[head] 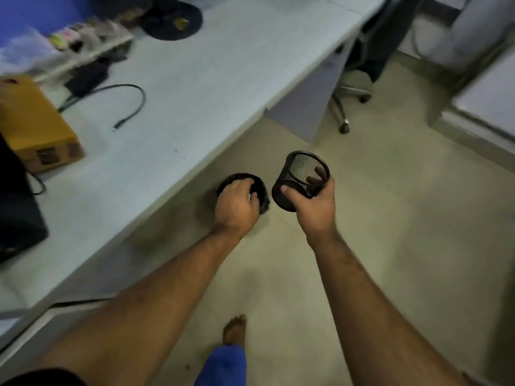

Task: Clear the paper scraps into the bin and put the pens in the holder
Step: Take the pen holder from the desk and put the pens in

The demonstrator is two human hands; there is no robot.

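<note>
Down beside the desk [195, 112], just off its front edge, our left hand [237, 207] reaches into the black bin [260, 190] on the floor, fingers curled, seemingly around something pale, likely scraps. To the bin's right, our right hand [315, 204] clasps the empty mesh holder [302, 179], tilted. We should release well inside the rim; no pens show.

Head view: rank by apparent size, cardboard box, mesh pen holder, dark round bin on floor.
1. cardboard box, largest
2. mesh pen holder, held in right hand
3. dark round bin, partly hidden by left hand; its rank against the holder is unsure.
</note>
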